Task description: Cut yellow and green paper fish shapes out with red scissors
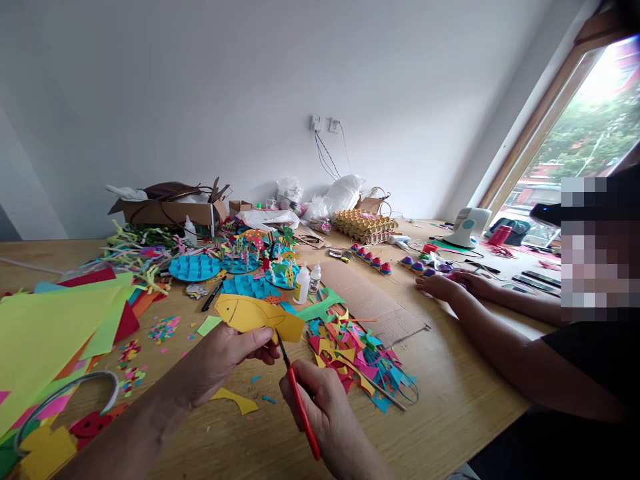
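My left hand point(245, 348) pinches the lower edge of a yellow paper fish point(253, 312), drawn in dark outline with an eye and a fin, its right end still a squared piece of paper. In my right hand point(320, 397) are red-handled scissors point(301, 403), fingers wrapped round the handles. The blade tips meet the fish's lower edge just right of my left thumb. On the table below lies a curved yellow paper offcut point(235, 401). A heap of coloured paper scraps point(350, 353) is spread to the right of the scissors.
Glue bottles point(302, 285) stand behind the fish, near blue cardboard discs point(195, 268). A cardboard sheet point(375, 300) lies right of them. Coloured paper sheets point(55, 333) cover the left. At right, a co-worker's hands point(443, 287) handle painted egg-carton pieces point(417, 267).
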Tool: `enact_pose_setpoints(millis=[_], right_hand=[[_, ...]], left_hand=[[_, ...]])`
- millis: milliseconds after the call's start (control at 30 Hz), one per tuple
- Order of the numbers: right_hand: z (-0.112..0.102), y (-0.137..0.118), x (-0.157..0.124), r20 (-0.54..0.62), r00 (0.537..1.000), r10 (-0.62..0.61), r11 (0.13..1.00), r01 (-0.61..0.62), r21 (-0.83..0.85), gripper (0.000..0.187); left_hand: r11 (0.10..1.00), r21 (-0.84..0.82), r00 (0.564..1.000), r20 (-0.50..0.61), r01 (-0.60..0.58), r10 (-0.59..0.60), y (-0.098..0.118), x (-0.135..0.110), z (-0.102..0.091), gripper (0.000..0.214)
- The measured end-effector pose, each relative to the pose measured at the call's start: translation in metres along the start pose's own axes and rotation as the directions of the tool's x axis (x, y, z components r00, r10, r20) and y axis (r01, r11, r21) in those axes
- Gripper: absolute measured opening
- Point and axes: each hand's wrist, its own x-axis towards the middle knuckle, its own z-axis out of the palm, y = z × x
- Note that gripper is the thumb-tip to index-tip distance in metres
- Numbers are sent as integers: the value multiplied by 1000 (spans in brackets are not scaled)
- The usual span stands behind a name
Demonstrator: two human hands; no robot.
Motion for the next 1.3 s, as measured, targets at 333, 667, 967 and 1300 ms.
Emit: enact_pose_setpoints(millis=[333,667,967,1300], right_hand=[[-2,2,0,-6,999,-41,998,40,-43,34],[-1,2,0,-10,999,-36,997,35,-68,34],[-2,3,-1,-9,999,-53,995,52,-89,35],[-7,6,1,-10,999,-49,982,46,-183,35]], left_hand=[[1000,23,1000,9,17,-17,4,0,3,13],[1000,18,1000,9,20,-21,4,0,3,12],[999,18,999,15,38,-38,3,0,2,12],[997,-69,999,43,-16,19,7,1,-3,18]])
